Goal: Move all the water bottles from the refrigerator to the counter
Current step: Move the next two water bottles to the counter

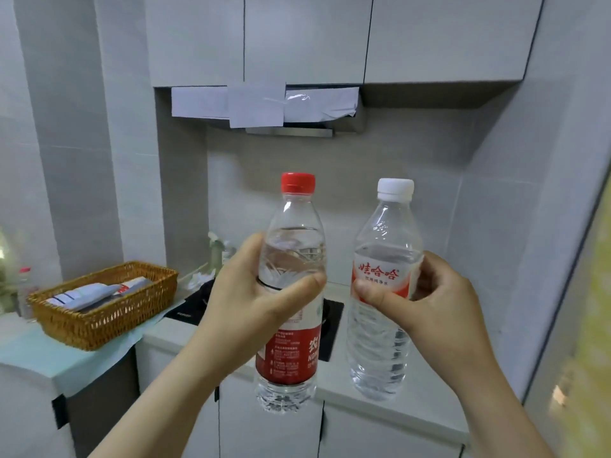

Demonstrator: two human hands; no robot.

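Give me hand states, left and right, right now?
Left hand: grips the red-cap bottle, upright, above the counter.
Right hand: grips the white-cap bottle, slightly tilted, also in the air.

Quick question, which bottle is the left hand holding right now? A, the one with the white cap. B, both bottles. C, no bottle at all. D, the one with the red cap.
D: the left hand grips the red-capped bottle around its middle, while the right hand holds the white-capped bottle.
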